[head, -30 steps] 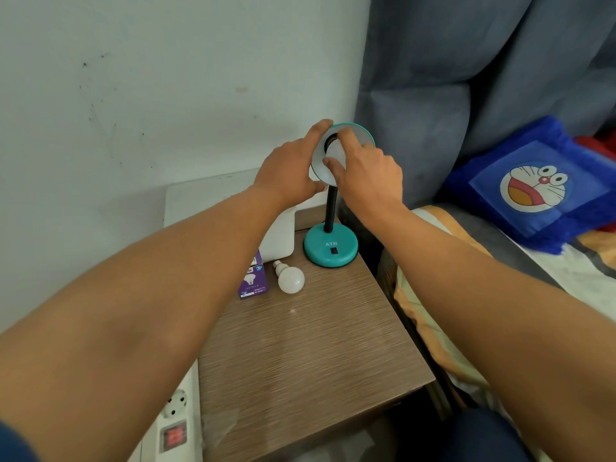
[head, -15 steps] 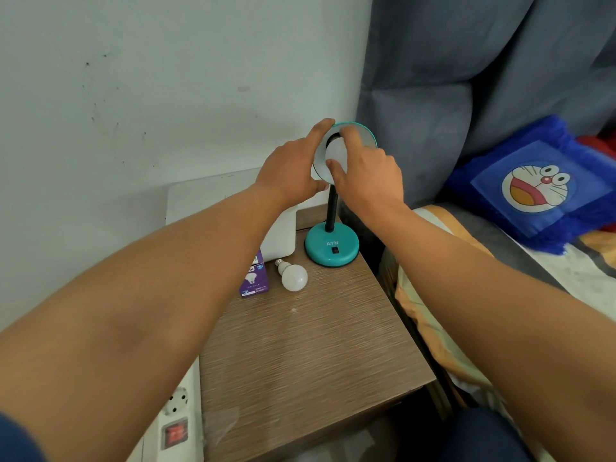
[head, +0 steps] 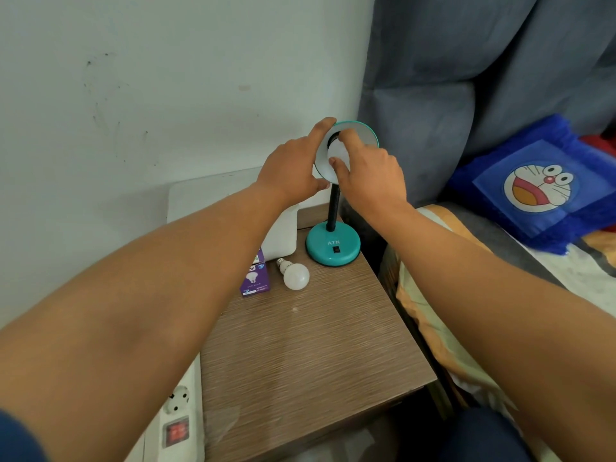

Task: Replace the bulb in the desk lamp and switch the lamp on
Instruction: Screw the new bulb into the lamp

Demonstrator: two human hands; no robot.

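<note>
Teal desk lamp (head: 333,243), white bulb (head: 338,154) in shade

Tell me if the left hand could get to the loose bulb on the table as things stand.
Probably yes: the loose bulb lies uncovered, but the left hand is busy gripping the lamp shade and must let go first.

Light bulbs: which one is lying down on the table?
The loose bulb beside the purple box. The other bulb sits in the lamp shade, held by the right hand.
</note>
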